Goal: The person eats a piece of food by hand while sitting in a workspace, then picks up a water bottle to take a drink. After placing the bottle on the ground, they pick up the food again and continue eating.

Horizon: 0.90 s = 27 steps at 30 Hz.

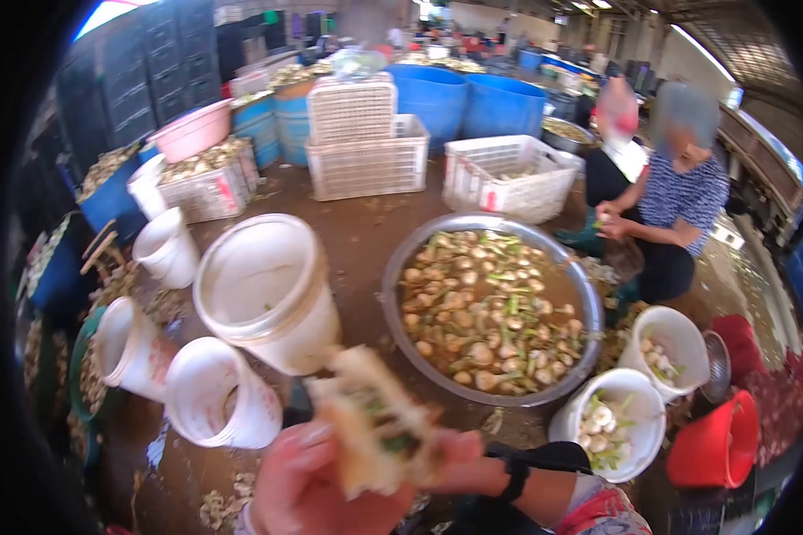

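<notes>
Close to the camera, a filled bread sandwich (375, 419) with green bits in its opening is blurred by motion. My left hand (317, 486) grips it from below and the left, fingers curled around the bread. At its right side is my right hand (455, 455), closed against the bread, with a black band on that wrist; some of its fingers are hidden behind the sandwich. Beyond the hands lies a wide metal basin (393, 303), filled with water and pale garlic-like bulbs (482, 312) with green stems.
A large white bucket (308, 325) and several smaller white buckets (250, 415) stand left. On the right are a bucket of bulbs (647, 428), a red bucket (709, 446) and a seated person (687, 192) handling something. White crates (366, 174) and blue tubs (428, 94) line the back.
</notes>
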Available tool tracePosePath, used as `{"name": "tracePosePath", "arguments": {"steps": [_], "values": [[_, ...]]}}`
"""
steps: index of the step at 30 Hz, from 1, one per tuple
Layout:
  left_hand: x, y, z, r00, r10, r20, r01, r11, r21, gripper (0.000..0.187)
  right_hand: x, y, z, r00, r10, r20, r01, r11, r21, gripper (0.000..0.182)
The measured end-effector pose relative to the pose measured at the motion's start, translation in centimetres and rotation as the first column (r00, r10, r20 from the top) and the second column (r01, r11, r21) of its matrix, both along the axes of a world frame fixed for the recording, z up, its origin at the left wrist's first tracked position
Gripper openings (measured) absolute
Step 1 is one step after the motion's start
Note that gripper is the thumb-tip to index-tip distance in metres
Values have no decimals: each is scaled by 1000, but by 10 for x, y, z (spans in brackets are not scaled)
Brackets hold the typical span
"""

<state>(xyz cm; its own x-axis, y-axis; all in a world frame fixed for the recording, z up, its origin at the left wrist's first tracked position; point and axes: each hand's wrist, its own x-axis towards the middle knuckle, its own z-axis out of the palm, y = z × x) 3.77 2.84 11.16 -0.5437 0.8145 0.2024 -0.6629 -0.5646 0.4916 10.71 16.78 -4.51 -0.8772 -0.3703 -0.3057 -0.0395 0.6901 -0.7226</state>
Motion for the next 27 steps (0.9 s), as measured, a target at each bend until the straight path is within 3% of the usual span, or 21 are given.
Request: {"name": "tracePosePath", "arguments": {"steps": [2, 4, 6, 7, 11, 13, 14, 15, 16, 17, 19, 26, 27], "values": [[-6, 3, -8, 999, -45, -3, 45, 999, 17, 50, -4, 3, 4, 1000, -17, -16, 19, 997, 72, 36], [-9, 6, -9, 999, -40, -4, 40, 999, 14, 48, -3, 5, -15, 999, -16, -46, 17, 1000, 12, 36], [-10, 18, 5, 993, -105, 57, 93, 977, 193, 45, 0, 5, -19, 997, -43, -59, 40, 998, -50, 37], [10, 10, 30, 779, 64, 624, -13, 996, -86, 43, 0, 5, -12, 998, -47, -38, 46, 998, -33, 37], [6, 12, 21, 811, 47, 583, -9, 998, -69, 43, -1, 6, -5, 999, -37, -23, 36, 999, -3, 36], [-3, 15, 6, 993, -44, 106, 53, 996, -76, 44, 0, 7, -11, 998, -33, -52, 33, 999, -5, 36], [0, 16, 11, 994, -46, 102, 54, 996, -77, 44, 0, 7, -13, 996, -30, -80, 30, 1000, -3, 36], [5, 17, 20, 926, 17, 377, 21, 995, -95, 43, -1, 8, -12, 996, -32, -85, 32, 999, -3, 36], [9, 17, 25, 777, 81, 624, -6, 992, -123, 42, 0, 7, -11, 996, -30, -81, 30, 1000, -6, 37], [5, 18, 17, 779, 78, 623, -2, 993, -121, 42, 1, 8, -10, 996, -31, -80, 30, 1000, -7, 37], [-5, 18, -7, 984, -24, 178, 29, 999, -26, 42, 1, 9, -11, 996, -36, -81, 36, 999, -2, 37], [0, 18, 0, 992, -47, 116, 52, 998, -46, 46, 2, 8, -14, 995, -41, -90, 41, 999, -1, 37], [4, 18, 10, 917, 16, 399, 29, 994, -107, 43, 2, 8, -14, 995, -43, -91, 43, 999, -1, 37]]}}
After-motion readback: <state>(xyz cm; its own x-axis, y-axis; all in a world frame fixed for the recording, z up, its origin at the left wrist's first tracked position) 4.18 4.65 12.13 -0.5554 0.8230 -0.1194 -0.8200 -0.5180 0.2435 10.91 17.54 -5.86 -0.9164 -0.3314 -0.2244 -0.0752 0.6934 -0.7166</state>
